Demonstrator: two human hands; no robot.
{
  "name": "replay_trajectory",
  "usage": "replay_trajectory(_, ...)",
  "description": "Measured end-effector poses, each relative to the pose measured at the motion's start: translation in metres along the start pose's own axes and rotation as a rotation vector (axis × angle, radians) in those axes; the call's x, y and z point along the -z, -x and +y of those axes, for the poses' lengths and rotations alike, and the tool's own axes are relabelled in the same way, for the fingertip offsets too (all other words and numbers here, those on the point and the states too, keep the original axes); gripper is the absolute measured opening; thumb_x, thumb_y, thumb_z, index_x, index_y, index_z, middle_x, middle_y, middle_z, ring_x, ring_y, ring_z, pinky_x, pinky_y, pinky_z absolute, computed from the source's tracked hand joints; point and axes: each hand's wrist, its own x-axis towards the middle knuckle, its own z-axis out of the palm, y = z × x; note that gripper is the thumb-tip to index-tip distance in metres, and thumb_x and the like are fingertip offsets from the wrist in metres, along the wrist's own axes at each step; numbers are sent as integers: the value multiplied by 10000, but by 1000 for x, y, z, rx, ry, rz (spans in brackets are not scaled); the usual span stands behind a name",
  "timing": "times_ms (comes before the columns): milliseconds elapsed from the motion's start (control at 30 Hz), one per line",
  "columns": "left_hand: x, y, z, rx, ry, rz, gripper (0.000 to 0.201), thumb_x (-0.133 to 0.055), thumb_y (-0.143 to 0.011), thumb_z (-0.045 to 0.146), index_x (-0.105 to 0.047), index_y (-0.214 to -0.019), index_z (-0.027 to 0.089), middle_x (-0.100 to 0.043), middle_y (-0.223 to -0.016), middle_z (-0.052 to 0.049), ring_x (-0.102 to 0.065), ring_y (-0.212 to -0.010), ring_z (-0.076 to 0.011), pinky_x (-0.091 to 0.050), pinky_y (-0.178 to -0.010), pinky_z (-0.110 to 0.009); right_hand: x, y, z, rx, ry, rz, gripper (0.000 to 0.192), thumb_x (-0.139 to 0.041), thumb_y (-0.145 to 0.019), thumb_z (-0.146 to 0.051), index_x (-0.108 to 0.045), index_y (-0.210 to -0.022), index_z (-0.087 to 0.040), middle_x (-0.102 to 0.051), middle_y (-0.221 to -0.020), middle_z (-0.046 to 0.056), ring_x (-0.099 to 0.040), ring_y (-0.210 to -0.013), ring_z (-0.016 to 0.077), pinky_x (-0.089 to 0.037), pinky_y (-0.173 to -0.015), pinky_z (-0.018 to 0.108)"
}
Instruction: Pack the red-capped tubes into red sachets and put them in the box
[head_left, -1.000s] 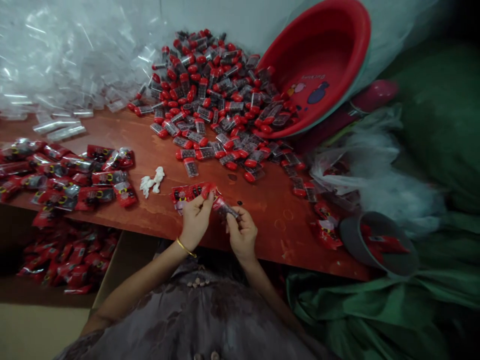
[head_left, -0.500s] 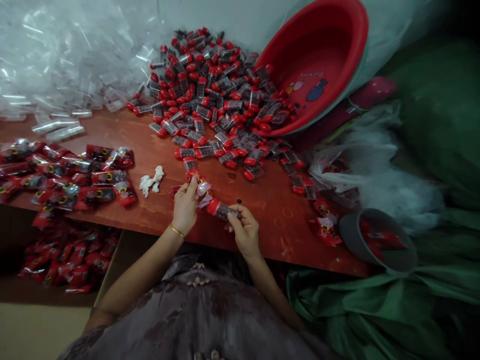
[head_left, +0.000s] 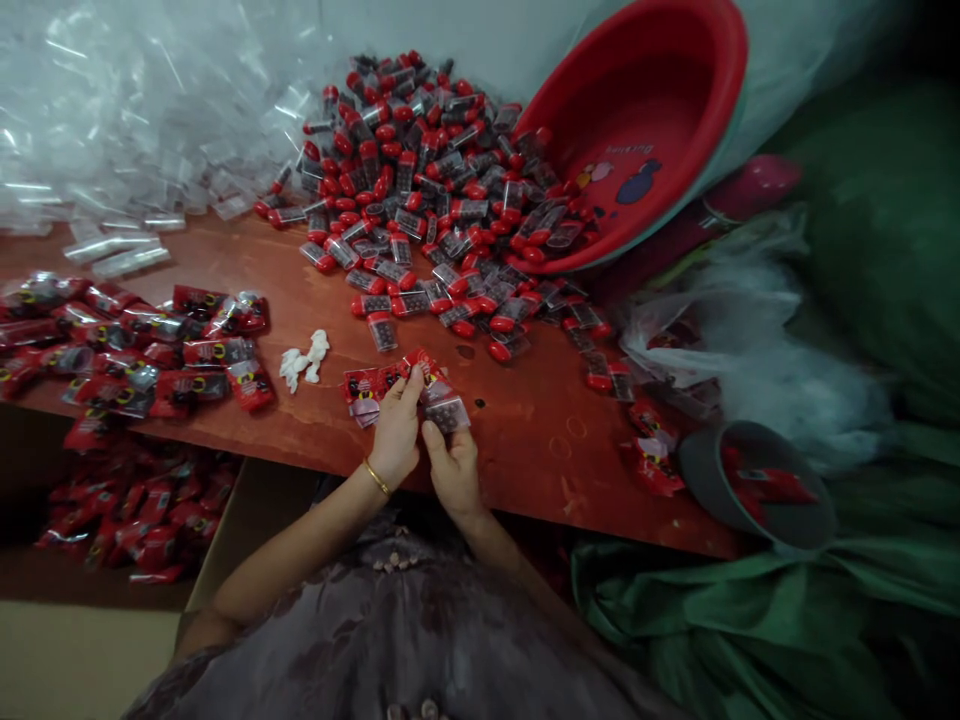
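Both hands have drawn together: left hand (head_left: pixel 396 432) pinches a red packet (head_left: pixel 420 367), right hand (head_left: pixel 452 462) pinches the red-capped tube (head_left: pixel 446 411) beside it, above the bench (head_left: pixel 525 430).

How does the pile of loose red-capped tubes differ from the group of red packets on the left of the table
The loose tubes are bare and clear with red caps, heaped high against the tipped red basin. The packets are wrapped in red printed film and lie flat, spread thin near the table edge. The tube heap looks far larger. Both rest on the same table.

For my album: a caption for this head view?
Both hands push a red-capped tube into a printed wrapper beside a heap of tubes.
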Motion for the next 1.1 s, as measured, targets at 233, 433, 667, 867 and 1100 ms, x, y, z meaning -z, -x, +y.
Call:
replay_trajectory(233,13,-8,22,184,61,17,236,-705,-728,369,-644,-840,170,-692,-736,-6,-646,-674,-129,-479,-678,-243,35,-9,-7,-154,-143,-164,276,-582,-815,-454,-572,-902,-193,-701,-766,5,-537,-431,77,-531,-525,255)
replay_trajectory(433,13,-2,22,233,57,-45,216,-689,-749,354,-653,-823,155,-709,-755,-28,-660,-685,-141,-493,-712,-261,42,-1,-16,-265,-84,-289,404,-550,-799,-568,-596,-883,-175,-640,-577,-25,-387,-310,34,-397,-343,173)
replay_trajectory(667,12,2,20,241,-45,-103,268,-739,-675,408,-648,-732,162,-663,-624,-4,-612,-567,-143,-462,-579,-253,36,0,-19,-371,-66,-423,426,-552,-775,-581,-589,-785,-157,-597,-463,-34,-373,-277,35,-249,-291,140)
replay_trajectory(867,16,4,24,230,-192,-174,322,-784,-607,413,-611,-603,141,-591,-545,13,-507,-470,-85,-381,-494,-214,47,-9,-28,-431,11,-519,428,-577,-730,-578,-572,-692,-152,-556,-379,-34,-322,-247,38,-181,-268,144)
replay_trajectory(1100,11,8,19,157,-238,-207,351,-799,-568,436,-627,-586,131,-593,-543,11,-464,-468,-68,-343,-474,-208,50,-10,-25,-369,-5,-455,427,-580,-737,-569,-572,-632,-156,-555,-386,-27,-333,-254,38,-176,-263,147)
